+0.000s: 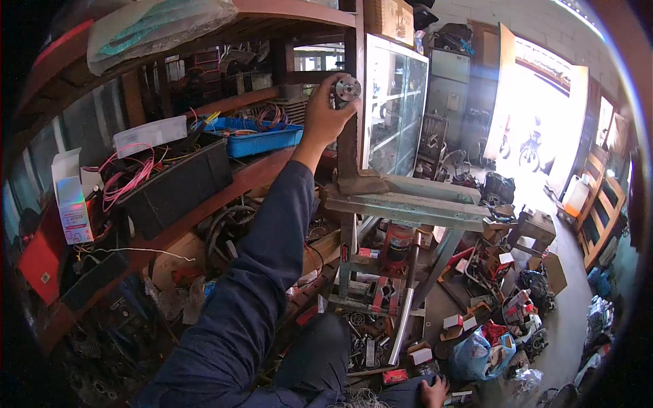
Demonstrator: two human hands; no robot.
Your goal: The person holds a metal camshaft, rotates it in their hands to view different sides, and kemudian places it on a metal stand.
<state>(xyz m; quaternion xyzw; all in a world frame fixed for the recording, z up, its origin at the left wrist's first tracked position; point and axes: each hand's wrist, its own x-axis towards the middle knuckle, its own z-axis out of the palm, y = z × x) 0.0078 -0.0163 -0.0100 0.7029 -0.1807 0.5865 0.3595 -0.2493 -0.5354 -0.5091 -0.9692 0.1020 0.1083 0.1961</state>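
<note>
Left hand (323,114) grips metal part (348,88) (right hand (434,392) well apart).

I'm in a cluttered repair workshop, as shown by the black bin (180,194) of tangled wires (132,175) at left, loose metal parts (371,352) strewn at lower centre, and a motorcycle (530,151) in the bright doorway (537,102) at upper right.
</note>
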